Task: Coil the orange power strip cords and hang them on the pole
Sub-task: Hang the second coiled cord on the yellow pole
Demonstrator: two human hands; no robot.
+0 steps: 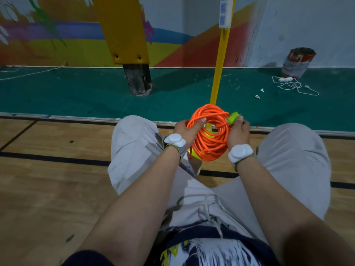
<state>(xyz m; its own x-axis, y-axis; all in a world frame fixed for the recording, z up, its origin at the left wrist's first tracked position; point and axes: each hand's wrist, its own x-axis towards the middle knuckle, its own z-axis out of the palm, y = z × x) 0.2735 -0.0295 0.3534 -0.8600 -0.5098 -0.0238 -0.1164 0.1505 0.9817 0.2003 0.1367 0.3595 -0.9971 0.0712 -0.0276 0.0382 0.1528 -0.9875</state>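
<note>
An orange cord [210, 143] is wound into a round coil held upright between my knees. My left hand [187, 131] grips the coil's left side, thumb over the strands. My right hand [239, 132] holds the coil's right side and pinches the green plug [232, 117] at the cord's end. Directly behind the coil a thin yellow pole [219, 66] rises from the floor. A white power strip [225, 12] hangs on it near the top of the view.
I am seated on a wooden floor [48, 189] beside a green floor strip [76, 91]. A thick yellow padded post [124, 29] stands back left. A paint can [296, 62] and a tangled white cord [292, 84] lie back right by the wall.
</note>
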